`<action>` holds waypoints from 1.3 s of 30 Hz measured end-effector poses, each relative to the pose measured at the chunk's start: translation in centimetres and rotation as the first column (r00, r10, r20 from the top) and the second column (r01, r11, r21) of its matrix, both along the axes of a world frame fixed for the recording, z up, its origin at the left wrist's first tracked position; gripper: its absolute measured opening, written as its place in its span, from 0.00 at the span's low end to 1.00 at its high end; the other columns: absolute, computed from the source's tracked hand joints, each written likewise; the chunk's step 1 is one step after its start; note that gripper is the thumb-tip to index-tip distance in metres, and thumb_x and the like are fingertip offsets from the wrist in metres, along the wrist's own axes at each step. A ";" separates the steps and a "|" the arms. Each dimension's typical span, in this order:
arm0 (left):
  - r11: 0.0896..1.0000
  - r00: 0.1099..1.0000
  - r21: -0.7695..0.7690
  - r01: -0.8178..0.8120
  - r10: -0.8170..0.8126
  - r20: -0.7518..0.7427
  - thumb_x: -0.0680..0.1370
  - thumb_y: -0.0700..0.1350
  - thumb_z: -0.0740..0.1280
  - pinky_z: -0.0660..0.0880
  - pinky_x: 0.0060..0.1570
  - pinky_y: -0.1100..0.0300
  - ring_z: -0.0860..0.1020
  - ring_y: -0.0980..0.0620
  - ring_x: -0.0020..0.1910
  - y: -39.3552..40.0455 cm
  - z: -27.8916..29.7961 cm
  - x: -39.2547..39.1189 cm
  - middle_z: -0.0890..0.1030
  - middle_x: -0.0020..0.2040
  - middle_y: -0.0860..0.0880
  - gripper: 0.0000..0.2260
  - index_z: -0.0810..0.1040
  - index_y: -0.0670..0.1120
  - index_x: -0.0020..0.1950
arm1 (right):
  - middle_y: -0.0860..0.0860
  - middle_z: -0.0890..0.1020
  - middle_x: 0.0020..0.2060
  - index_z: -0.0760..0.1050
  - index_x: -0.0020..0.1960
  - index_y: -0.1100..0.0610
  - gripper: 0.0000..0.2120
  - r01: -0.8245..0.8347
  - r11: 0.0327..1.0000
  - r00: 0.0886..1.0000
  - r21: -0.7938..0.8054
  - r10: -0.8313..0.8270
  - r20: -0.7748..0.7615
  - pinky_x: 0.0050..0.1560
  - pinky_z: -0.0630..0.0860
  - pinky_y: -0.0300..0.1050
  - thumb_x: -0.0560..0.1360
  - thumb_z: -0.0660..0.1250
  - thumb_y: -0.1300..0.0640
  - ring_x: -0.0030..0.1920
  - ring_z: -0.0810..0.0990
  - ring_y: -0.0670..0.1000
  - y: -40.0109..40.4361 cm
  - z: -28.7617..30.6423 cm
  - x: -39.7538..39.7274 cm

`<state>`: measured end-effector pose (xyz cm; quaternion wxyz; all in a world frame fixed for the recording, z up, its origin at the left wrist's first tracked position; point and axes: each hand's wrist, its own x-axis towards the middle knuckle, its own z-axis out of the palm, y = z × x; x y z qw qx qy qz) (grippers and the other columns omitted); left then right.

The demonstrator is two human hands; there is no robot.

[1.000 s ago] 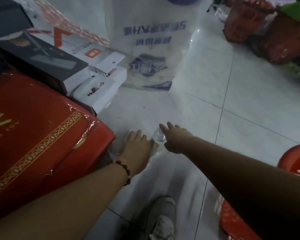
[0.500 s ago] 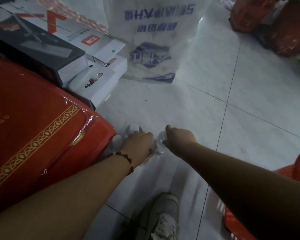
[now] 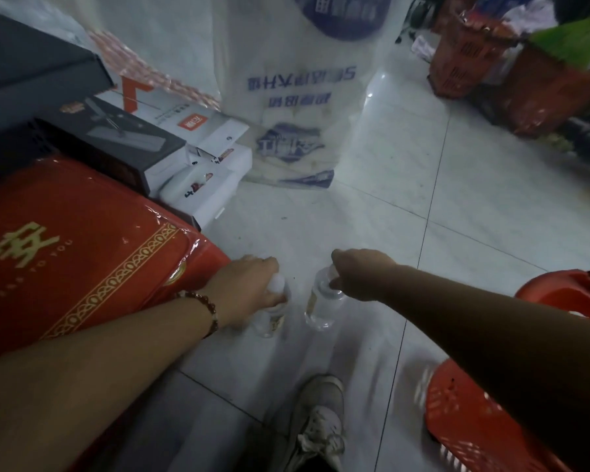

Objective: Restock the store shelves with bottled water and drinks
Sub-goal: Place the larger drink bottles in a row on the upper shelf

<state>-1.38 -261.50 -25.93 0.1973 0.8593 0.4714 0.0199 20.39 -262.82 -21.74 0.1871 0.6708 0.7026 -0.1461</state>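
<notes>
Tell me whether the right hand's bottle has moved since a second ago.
Yes. The bottle in the right hand seems lifted and further from the red box; the camera also moved.
</notes>
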 end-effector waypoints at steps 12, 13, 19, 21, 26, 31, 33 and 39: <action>0.939 0.748 -0.177 -0.295 0.342 0.569 0.72 0.59 0.73 0.77 0.38 0.61 0.79 0.50 0.40 -8.0 13.8 -5.7 0.80 0.45 0.48 0.21 0.72 0.45 0.51 | 0.52 0.81 0.56 0.75 0.64 0.56 0.16 0.102 0.968 0.899 0.229 0.009 -0.438 0.57 0.79 0.49 0.78 0.69 0.52 0.53 0.80 0.53 -7.4 15.2 -4.4; 0.927 0.705 -0.191 -0.323 0.370 0.605 0.74 0.58 0.73 0.77 0.36 0.62 0.80 0.50 0.40 -8.9 15.0 -6.3 0.81 0.43 0.49 0.19 0.72 0.46 0.51 | 0.51 0.81 0.57 0.75 0.65 0.54 0.17 0.100 0.961 0.876 0.257 0.037 -0.481 0.57 0.79 0.48 0.78 0.69 0.53 0.54 0.80 0.51 -8.1 16.4 -5.0; 0.793 0.333 -0.379 -0.478 0.562 0.757 0.79 0.47 0.67 0.76 0.34 0.57 0.82 0.50 0.38 -15.1 21.6 -11.1 0.82 0.45 0.47 0.06 0.73 0.50 0.53 | 0.49 0.81 0.58 0.77 0.65 0.55 0.15 0.237 0.932 0.518 0.275 0.118 -0.847 0.61 0.79 0.53 0.79 0.67 0.55 0.57 0.81 0.49 -14.1 20.9 -10.7; 0.733 0.215 -0.389 -0.558 0.581 0.785 0.75 0.43 0.69 0.73 0.30 0.59 0.79 0.51 0.34 -17.6 23.2 -13.5 0.82 0.40 0.47 0.04 0.75 0.48 0.46 | 0.48 0.82 0.58 0.77 0.64 0.52 0.14 0.244 0.919 0.435 0.309 0.181 -0.882 0.60 0.79 0.56 0.79 0.67 0.53 0.57 0.81 0.49 -15.8 20.8 -13.8; 0.632 0.260 -0.238 -0.738 0.592 0.763 0.72 0.42 0.76 0.67 0.24 0.69 0.72 0.60 0.23 -24.9 25.4 -18.0 0.78 0.31 0.49 0.11 0.73 0.45 0.39 | 0.47 0.83 0.49 0.78 0.60 0.50 0.13 0.124 0.906 0.308 0.406 0.353 -0.883 0.52 0.80 0.49 0.81 0.64 0.44 0.49 0.82 0.43 -18.7 22.7 -20.8; 0.634 0.441 -0.163 -0.756 0.677 0.589 0.63 0.63 0.79 0.76 0.50 0.64 0.80 0.65 0.48 -30.7 25.6 -22.3 0.82 0.51 0.60 0.27 0.76 0.60 0.58 | 0.52 0.86 0.51 0.78 0.61 0.55 0.10 0.012 0.982 -0.092 0.187 0.187 -0.978 0.50 0.81 0.43 0.81 0.66 0.55 0.51 0.85 0.51 -21.1 22.7 -26.1; 0.631 0.450 -0.137 -0.764 0.672 0.588 0.63 0.67 0.77 0.76 0.60 0.57 0.79 0.64 0.56 -32.2 25.8 -24.2 0.82 0.58 0.61 0.34 0.74 0.60 0.65 | 0.52 0.85 0.52 0.77 0.63 0.55 0.11 -0.114 0.976 -0.102 0.183 0.172 -0.980 0.46 0.79 0.35 0.81 0.66 0.57 0.51 0.85 0.48 -21.8 23.1 -29.1; 0.696 0.424 -0.172 -0.697 0.593 0.685 0.73 0.51 0.75 0.76 0.50 0.68 0.82 0.64 0.53 -35.4 25.3 -29.0 0.85 0.52 0.62 0.14 0.81 0.56 0.57 | 0.51 0.85 0.49 0.77 0.63 0.57 0.12 -0.302 0.952 -0.182 0.039 -0.018 -0.983 0.49 0.80 0.43 0.80 0.66 0.61 0.49 0.84 0.52 -22.6 23.1 -36.5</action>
